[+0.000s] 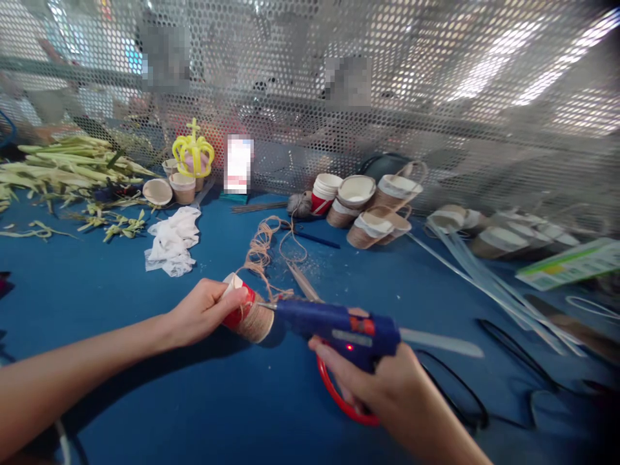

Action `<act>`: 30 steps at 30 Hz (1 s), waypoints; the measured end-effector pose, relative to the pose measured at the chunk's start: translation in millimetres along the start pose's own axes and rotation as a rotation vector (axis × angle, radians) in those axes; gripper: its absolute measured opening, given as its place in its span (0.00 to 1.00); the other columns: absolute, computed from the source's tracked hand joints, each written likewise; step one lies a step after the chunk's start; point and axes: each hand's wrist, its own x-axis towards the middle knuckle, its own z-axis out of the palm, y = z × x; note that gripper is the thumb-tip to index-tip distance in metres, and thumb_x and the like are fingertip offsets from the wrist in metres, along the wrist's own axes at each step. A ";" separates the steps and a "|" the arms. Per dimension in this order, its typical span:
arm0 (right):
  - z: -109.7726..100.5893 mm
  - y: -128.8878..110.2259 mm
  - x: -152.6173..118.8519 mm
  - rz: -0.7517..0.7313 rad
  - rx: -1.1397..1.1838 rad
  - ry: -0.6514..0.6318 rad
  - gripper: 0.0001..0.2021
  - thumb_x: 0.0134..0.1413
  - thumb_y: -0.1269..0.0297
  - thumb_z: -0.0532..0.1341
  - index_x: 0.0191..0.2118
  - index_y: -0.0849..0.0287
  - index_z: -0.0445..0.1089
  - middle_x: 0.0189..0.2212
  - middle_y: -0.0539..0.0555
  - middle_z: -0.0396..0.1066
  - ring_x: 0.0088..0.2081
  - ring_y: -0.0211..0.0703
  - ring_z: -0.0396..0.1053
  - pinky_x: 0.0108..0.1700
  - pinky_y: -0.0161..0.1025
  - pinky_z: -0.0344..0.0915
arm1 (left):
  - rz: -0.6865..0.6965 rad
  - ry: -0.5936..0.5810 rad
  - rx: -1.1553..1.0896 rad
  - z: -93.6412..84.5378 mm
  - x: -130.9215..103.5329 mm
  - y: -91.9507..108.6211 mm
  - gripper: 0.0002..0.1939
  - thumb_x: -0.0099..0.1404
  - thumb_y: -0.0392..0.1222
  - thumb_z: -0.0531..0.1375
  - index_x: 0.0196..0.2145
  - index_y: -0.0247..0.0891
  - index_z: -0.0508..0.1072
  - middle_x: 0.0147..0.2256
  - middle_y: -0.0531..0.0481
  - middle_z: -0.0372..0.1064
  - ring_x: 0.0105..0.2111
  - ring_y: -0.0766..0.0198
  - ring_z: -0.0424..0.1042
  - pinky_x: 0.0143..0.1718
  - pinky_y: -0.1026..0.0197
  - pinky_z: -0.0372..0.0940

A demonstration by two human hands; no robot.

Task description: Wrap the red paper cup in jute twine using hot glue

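Note:
My left hand (206, 311) is closed round a red and white paper cup (241, 309), tipped on its side, with twine wrapped about its lower part. In my right hand (372, 378) is a blue glue gun (334, 326), its red light on and a clear glue stick (443, 342) poking from the back. The nozzle tip points left and is at the cup's side, by the edge of the twine; whether it touches I cannot tell. Loose twine (260, 245) runs from the cup to a tangled heap behind. Red-handled scissors (334, 391) lie partly under the glue gun.
Twine-wrapped cups (356, 200) stand at the back centre and right. Glue sticks (498, 284) lie on the right, near a black cable (513, 358). Crumpled white cloth (174, 239), pale plant strips (72, 165), a yellow crown-shaped piece (194, 152) and a phone (238, 165) are farther back, before a perforated metal screen (290, 77).

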 end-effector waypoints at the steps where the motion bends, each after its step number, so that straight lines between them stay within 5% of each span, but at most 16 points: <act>1: -3.3 1.5 3.1 0.046 0.036 0.006 0.09 0.49 0.57 0.56 0.30 0.56 0.68 0.10 0.45 0.61 0.12 0.36 0.59 0.15 0.34 0.59 | -0.012 0.033 0.030 0.0 0.1 -1.4 0.24 0.63 0.50 0.46 0.27 0.29 0.73 0.25 0.48 0.70 0.24 0.67 0.66 0.26 0.68 0.62; 7: -29.5 26.3 38.7 0.269 0.261 0.196 0.17 0.39 0.50 0.62 0.28 0.61 0.66 0.21 0.49 0.67 0.21 0.35 0.64 0.23 0.33 0.62 | 0.025 0.104 0.131 -0.2 -1.2 -1.2 0.24 0.62 0.51 0.46 0.23 0.30 0.70 0.19 0.52 0.62 0.20 0.70 0.58 0.22 0.68 0.57; 16: -29.2 56.1 88.1 0.335 -0.147 0.225 0.16 0.48 0.51 0.54 0.20 0.58 0.59 0.12 0.49 0.61 0.14 0.36 0.61 0.18 0.33 0.58 | 0.113 0.069 0.157 -1.3 -4.3 0.8 0.22 0.63 0.49 0.44 0.19 0.33 0.62 0.19 0.54 0.53 0.21 0.70 0.51 0.22 0.67 0.54; 22: -38.0 72.0 92.4 0.316 -0.507 0.219 0.19 0.50 0.53 0.53 0.14 0.56 0.57 0.14 0.55 0.65 0.23 0.47 0.68 0.26 0.38 0.58 | 0.137 0.079 0.198 -1.2 -5.8 0.8 0.22 0.63 0.50 0.44 0.17 0.34 0.58 0.18 0.55 0.48 0.20 0.71 0.47 0.20 0.68 0.51; 26: -43.3 62.0 84.5 0.319 -0.659 0.230 0.17 0.50 0.54 0.54 0.19 0.59 0.63 0.19 0.59 0.68 0.28 0.54 0.68 0.28 0.42 0.58 | 0.138 0.078 0.182 -1.2 -6.1 4.1 0.22 0.63 0.50 0.43 0.18 0.34 0.59 0.19 0.55 0.48 0.21 0.70 0.48 0.21 0.67 0.51; 30: -33.3 26.2 67.1 0.215 -0.710 0.294 0.13 0.52 0.56 0.53 0.30 0.61 0.67 0.32 0.60 0.69 0.36 0.52 0.67 0.35 0.42 0.59 | 0.144 0.077 0.202 -0.3 -5.1 4.9 0.23 0.63 0.51 0.43 0.17 0.33 0.59 0.19 0.55 0.47 0.20 0.71 0.47 0.20 0.67 0.49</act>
